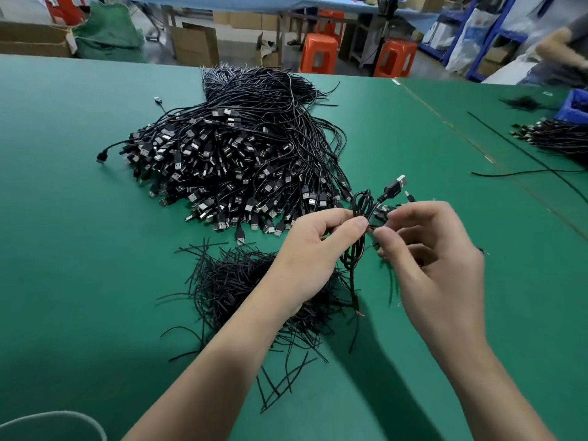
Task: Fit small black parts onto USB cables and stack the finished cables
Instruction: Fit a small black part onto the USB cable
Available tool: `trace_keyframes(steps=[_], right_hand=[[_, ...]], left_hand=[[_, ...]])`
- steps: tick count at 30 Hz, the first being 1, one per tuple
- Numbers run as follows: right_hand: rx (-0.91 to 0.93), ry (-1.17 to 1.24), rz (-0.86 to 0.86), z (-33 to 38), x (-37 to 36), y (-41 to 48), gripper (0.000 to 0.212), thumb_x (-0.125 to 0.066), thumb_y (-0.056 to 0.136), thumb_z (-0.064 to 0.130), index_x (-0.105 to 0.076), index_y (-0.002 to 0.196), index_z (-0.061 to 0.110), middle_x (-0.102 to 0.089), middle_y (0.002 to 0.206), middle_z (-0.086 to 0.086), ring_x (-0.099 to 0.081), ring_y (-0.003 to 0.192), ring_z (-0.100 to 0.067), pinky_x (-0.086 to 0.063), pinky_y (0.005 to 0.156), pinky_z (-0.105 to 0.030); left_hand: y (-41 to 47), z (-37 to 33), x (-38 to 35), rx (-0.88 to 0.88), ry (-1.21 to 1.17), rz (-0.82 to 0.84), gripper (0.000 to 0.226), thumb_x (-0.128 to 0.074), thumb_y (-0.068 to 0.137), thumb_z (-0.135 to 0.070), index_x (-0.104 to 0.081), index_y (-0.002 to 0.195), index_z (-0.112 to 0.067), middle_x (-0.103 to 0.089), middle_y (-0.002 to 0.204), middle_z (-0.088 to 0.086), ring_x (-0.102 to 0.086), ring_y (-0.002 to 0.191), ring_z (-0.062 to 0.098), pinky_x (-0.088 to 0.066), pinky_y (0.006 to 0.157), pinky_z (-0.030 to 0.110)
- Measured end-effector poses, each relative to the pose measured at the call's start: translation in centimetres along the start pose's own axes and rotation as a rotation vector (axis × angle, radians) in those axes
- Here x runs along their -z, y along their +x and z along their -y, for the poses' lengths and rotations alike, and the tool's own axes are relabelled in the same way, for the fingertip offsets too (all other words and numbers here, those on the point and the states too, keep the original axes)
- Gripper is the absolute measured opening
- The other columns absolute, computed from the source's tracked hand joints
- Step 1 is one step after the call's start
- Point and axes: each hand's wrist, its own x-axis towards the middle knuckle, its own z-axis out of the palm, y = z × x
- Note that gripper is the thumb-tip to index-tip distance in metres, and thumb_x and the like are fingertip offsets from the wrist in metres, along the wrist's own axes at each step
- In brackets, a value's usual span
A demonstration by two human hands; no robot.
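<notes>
Head view shows a green table [79,218] with both hands raised over it, a little toward 4 o'clock from the middle of the frame. The left hand [318,249] pinches a coiled USB cable [361,203] between thumb and forefinger at the waist of the coil, its other fingers curled behind. One loop stands up at 12 o'clock from the thumb, the rest hangs toward 6 o'clock, and the bare wire end dangles just above the table. The cable's plug [397,185] sticks out at 1 o'clock, metal end up.

The right hand [436,249] meets the coil from 3 o'clock. Its thumb and forefinger tips close on the same waist, just beside the left thumb, and its remaining fingers are loosely bent. Whether a black part sits between those tips is too small to tell. More black strands hang below this hand.

A large pile of USB cables [229,160] lies at 11 o'clock from the hands, plugs toward the camera and wire tails fanning away toward 12 o'clock. A heap of short black strips [229,281] lies at 8 o'clock, partly under the left forearm.

At 2 o'clock, well apart, a second cable pile [560,138] rests beside a blue bin [577,105]. Orange stools [318,54] stand beyond the table's far edge.
</notes>
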Motion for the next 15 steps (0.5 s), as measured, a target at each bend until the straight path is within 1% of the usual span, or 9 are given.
trace_keyframes(steps=[2, 4, 5, 8, 10, 12, 13, 14, 15], right_hand=[[0.074, -0.020, 0.019, -0.4, 0.2, 0.2, 0.018, -0.071, 0.093, 0.026, -0.059, 0.099, 0.037, -0.067, 0.091, 0.014, -0.068, 0.078, -0.017, -0.053, 0.064, -0.025], [0.071, 0.010, 0.041, -0.8, 0.4, 0.3, 0.021, -0.071, 0.093, 0.022, -0.060, 0.099, 0.038, -0.068, 0.091, 0.011, -0.068, 0.077, -0.018, -0.054, 0.065, -0.027], [0.058, 0.029, 0.045, -0.9, 0.4, 0.3, 0.022, -0.071, 0.092, 0.021, -0.060, 0.100, 0.038, -0.068, 0.091, 0.010, -0.068, 0.078, -0.019, -0.054, 0.064, -0.027], [-0.020, 0.121, 0.069, -1.2, 0.4, 0.5, 0.023, -0.072, 0.091, 0.017, -0.062, 0.101, 0.036, -0.067, 0.089, 0.005, -0.066, 0.076, -0.015, -0.052, 0.062, -0.022], [-0.141, 0.235, 0.099, -1.2, 0.5, 0.8, 0.021, -0.072, 0.091, 0.013, -0.064, 0.100, 0.031, -0.068, 0.085, 0.001, -0.063, 0.071, -0.011, -0.052, 0.059, -0.022], [-0.327, 0.334, 0.132, -1.2, 0.6, 1.0, 0.008, -0.071, 0.094, 0.016, -0.065, 0.096, 0.022, -0.067, 0.079, 0.000, -0.061, 0.065, -0.012, -0.051, 0.055, -0.025], [-0.447, 0.368, 0.160, -1.2, 0.5, 1.0, 0.009, -0.067, 0.098, 0.025, -0.065, 0.091, 0.019, -0.067, 0.076, -0.002, -0.059, 0.061, -0.013, -0.049, 0.052, -0.026], [-0.569, 0.392, 0.202, -1.3, 0.4, 0.8, 0.024, -0.060, 0.101, 0.036, -0.064, 0.086, 0.018, -0.066, 0.074, -0.003, -0.056, 0.057, -0.015, -0.045, 0.050, -0.026], [-0.685, 0.424, 0.257, -1.2, 0.3, 0.6, 0.039, -0.051, 0.102, 0.049, -0.063, 0.081, 0.018, -0.064, 0.070, -0.005, -0.052, 0.053, -0.016, -0.041, 0.048, -0.026]], left_hand=[[-0.1, -0.1, 0.0, 0.013, -0.019, 0.010, 0.038, -0.056, 0.097, -0.037, -0.074, 0.101, -0.003, -0.072, 0.102, 0.017, -0.058, 0.095, 0.012, -0.045, 0.104, 0.046], [0.0, -0.1, -0.1, 0.015, -0.037, 0.029, 0.038, -0.055, 0.098, -0.035, -0.074, 0.102, -0.003, -0.072, 0.105, 0.019, -0.058, 0.097, 0.012, -0.045, 0.105, 0.044], [-0.1, -0.1, 0.0, 0.013, -0.041, 0.038, 0.036, -0.055, 0.099, -0.035, -0.074, 0.102, -0.004, -0.072, 0.106, 0.019, -0.059, 0.098, 0.011, -0.046, 0.105, 0.041], [-0.2, -0.2, 0.1, -0.005, -0.045, 0.074, 0.030, -0.055, 0.100, -0.031, -0.075, 0.101, -0.008, -0.075, 0.101, 0.005, -0.061, 0.099, 0.005, -0.046, 0.102, 0.025], [-0.3, -0.3, 0.3, -0.014, -0.021, 0.080, 0.032, -0.057, 0.100, -0.031, -0.074, 0.102, -0.005, -0.074, 0.099, 0.003, -0.061, 0.096, 0.005, -0.047, 0.098, 0.022], [-0.2, -0.3, 0.7, -0.043, 0.059, 0.057, 0.031, -0.060, 0.102, -0.028, -0.069, 0.091, -0.001, -0.061, 0.077, -0.014, -0.052, 0.076, -0.001, -0.044, 0.076, 0.015], [-0.2, -0.4, 0.9, -0.058, 0.119, 0.044, 0.033, -0.061, 0.103, -0.026, -0.063, 0.083, 0.000, -0.050, 0.069, -0.017, -0.045, 0.066, -0.001, -0.039, 0.067, 0.013], [-0.1, -0.4, 1.0, -0.072, 0.172, 0.030, 0.033, -0.062, 0.104, -0.025, -0.059, 0.077, -0.006, -0.042, 0.066, -0.017, -0.039, 0.061, 0.001, -0.034, 0.062, 0.012], [-0.1, -0.5, 1.1, -0.086, 0.205, 0.011, 0.032, -0.064, 0.103, -0.024, -0.057, 0.072, -0.017, -0.038, 0.066, -0.016, -0.037, 0.060, 0.002, -0.032, 0.061, 0.012]])
